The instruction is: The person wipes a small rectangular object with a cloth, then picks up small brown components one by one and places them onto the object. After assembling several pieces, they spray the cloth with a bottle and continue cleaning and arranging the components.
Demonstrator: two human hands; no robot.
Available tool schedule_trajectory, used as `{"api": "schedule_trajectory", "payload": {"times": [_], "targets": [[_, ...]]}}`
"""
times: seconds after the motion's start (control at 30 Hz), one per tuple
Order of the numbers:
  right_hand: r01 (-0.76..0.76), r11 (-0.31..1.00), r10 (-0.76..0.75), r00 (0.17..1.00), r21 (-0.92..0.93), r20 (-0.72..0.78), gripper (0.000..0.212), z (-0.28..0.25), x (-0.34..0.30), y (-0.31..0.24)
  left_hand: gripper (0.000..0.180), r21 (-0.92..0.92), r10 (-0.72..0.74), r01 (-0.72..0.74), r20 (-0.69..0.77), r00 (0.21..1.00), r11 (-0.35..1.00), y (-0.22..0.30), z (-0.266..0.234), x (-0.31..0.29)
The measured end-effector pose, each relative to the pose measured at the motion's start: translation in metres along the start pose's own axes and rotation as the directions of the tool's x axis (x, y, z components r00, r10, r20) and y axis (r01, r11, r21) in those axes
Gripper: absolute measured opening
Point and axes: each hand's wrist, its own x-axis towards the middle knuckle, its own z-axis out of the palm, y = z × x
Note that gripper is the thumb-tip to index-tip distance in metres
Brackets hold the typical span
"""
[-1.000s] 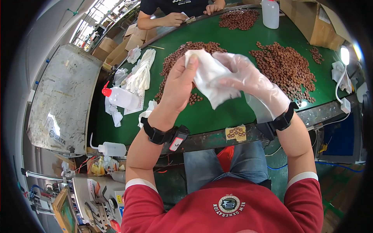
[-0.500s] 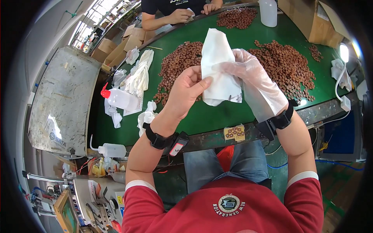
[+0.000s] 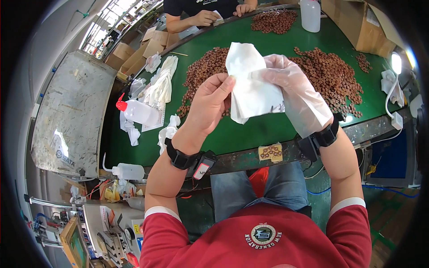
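Observation:
A folded white cloth (image 3: 254,89) is held up over the green table, with dark marks near its lower right corner. My left hand (image 3: 211,99), bare, pinches the cloth's left edge between thumb and fingers. On the other side my right hand (image 3: 292,87), in a clear plastic glove, grips the cloth's right edge with the thumb across its front. Behind the cloth lies a heap of small brown round parts (image 3: 206,67); a second heap of brown parts (image 3: 335,78) spreads beyond my right hand. Whether anything lies inside the folds is hidden.
A red-tipped squeeze bottle (image 3: 140,114) and white gloves (image 3: 161,82) lie at the left. A small card of brown parts (image 3: 270,152) sits at the front edge. Across the table a co-worker's hand (image 3: 206,18) holds something white. A lamp (image 3: 396,62) stands at right.
The cloth has come down a little, and its tall upper point has folded lower. My left hand has shifted up along the cloth's left edge; my right hand keeps its grip.

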Motion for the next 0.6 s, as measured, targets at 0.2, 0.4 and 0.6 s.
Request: {"api": "schedule_trajectory", "payload": {"times": [0.2, 0.4, 0.6], "targets": [[0.133, 0.988, -0.119, 0.981, 0.083, -0.155, 0.026, 0.001, 0.0, -0.009, 0.016, -0.01, -0.001, 0.001, -0.027, 1.0, 1.0, 0.006, -0.009, -0.003], [0.207, 0.976, -0.194, 0.966, 0.062, -0.168, 0.026, -0.007, 0.005, -0.008, 0.017, -0.054, 0.031, -0.035, -0.063, 0.998, 0.998, 0.018, -0.012, -0.008], [0.051, 0.88, -0.187, 0.951, -0.472, -0.246, 0.033, -0.027, 0.022, -0.005, 0.016, -0.027, -0.002, -0.001, -0.096, 0.995, 1.0, 0.026, -0.008, -0.011]]}}
